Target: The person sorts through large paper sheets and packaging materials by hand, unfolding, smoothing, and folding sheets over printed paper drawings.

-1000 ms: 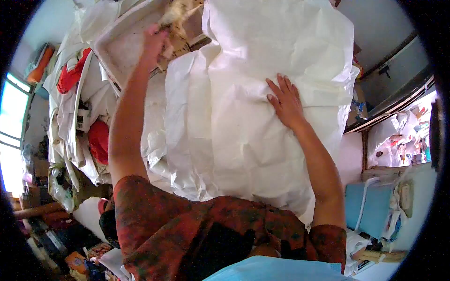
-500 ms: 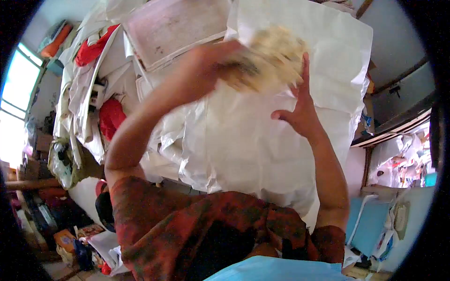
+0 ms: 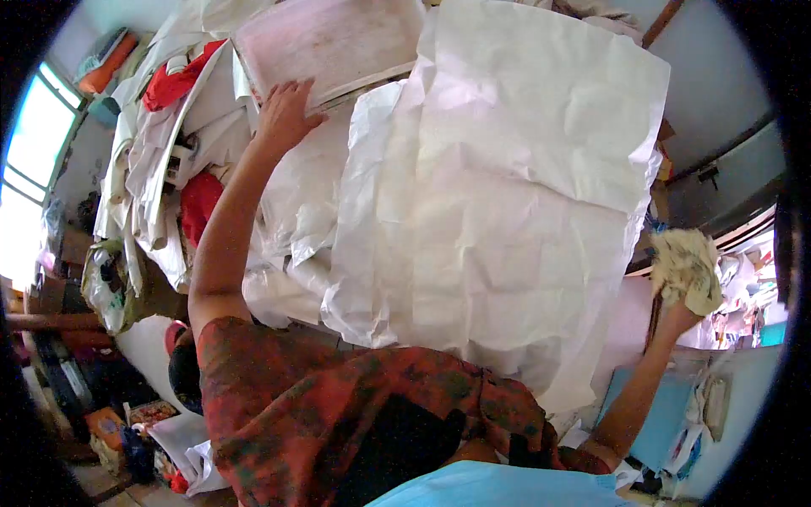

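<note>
My left hand (image 3: pixel 287 117) rests with fingers apart on the near edge of a flat, framed, whitish panel (image 3: pixel 329 51) with a stained surface. Out to the right, my right hand (image 3: pixel 678 314) grips a crumpled, stained yellowish rag (image 3: pixel 686 269), held off the table's right side. Between the hands lies a large creased white sheet (image 3: pixel 524 211), spread over the table. I cannot tell whether it is paper or plastic.
White cloths and sheets (image 3: pixel 148 186) hang at the left, with red fabric (image 3: pixel 201 207) among them. A plastic bag (image 3: pixel 114 287) is lower down. Boxes and bundles (image 3: pixel 110 431) fill the lower left floor. A blue panel (image 3: pixel 642 414) stands at the lower right.
The rag has gone from above the white sheet, by both hands, to the far right in my right hand. My left hand has moved left onto the framed panel's edge.
</note>
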`<act>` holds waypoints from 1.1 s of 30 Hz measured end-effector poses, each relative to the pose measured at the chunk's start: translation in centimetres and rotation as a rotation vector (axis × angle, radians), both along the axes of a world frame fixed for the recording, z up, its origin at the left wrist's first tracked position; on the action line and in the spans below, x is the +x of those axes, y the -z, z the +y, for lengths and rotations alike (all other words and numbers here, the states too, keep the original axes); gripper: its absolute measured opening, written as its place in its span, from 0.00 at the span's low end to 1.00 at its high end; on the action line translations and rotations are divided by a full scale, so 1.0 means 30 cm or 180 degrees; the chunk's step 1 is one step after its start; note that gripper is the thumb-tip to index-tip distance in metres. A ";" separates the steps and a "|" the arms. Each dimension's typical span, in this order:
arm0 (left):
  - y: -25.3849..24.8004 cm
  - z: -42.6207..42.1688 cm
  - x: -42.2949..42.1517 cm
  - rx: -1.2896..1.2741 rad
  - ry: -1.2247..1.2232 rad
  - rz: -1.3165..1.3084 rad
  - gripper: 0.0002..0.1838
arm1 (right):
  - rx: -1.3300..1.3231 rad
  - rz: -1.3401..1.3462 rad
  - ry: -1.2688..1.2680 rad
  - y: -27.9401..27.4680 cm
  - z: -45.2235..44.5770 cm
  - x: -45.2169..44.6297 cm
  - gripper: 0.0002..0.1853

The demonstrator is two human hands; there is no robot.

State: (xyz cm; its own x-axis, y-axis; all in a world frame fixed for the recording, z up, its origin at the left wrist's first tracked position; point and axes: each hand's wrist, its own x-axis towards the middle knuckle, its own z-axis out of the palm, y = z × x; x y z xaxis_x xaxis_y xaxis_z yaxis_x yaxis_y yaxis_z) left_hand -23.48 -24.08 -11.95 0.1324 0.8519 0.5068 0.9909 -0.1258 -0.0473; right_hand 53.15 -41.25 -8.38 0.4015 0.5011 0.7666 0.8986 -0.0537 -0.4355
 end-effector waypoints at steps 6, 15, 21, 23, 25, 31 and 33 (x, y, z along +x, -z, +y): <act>0.100 0.090 -0.095 -0.0218 -0.0386 0.0240 0.16 | -0.0691 0.0232 0.0892 0.242 -0.347 0.457 0.23; -0.393 -0.030 -0.192 0.1560 -0.0968 0.1755 0.13 | -0.1963 0.1643 0.0680 0.827 -0.793 0.530 0.20; -0.632 0.097 -0.471 0.1921 -0.2068 0.2391 0.12 | -0.2001 0.2609 0.0263 1.132 -0.948 0.590 0.22; -0.735 0.129 -0.563 0.2229 -0.2283 0.2025 0.13 | -0.1824 0.2957 -0.0081 1.221 -0.988 0.641 0.23; -0.870 0.113 -0.538 0.2103 -0.2444 0.1713 0.13 | -0.2303 0.2043 -0.0096 1.267 -1.033 0.694 0.24; -1.180 0.148 -0.430 0.2438 -0.1719 0.1667 0.17 | -0.3650 0.0568 0.0049 1.128 -0.940 0.527 0.27; -1.224 0.158 -0.329 0.2698 -0.1239 0.1916 0.21 | -0.3800 0.1592 0.0213 1.081 -0.870 0.467 0.32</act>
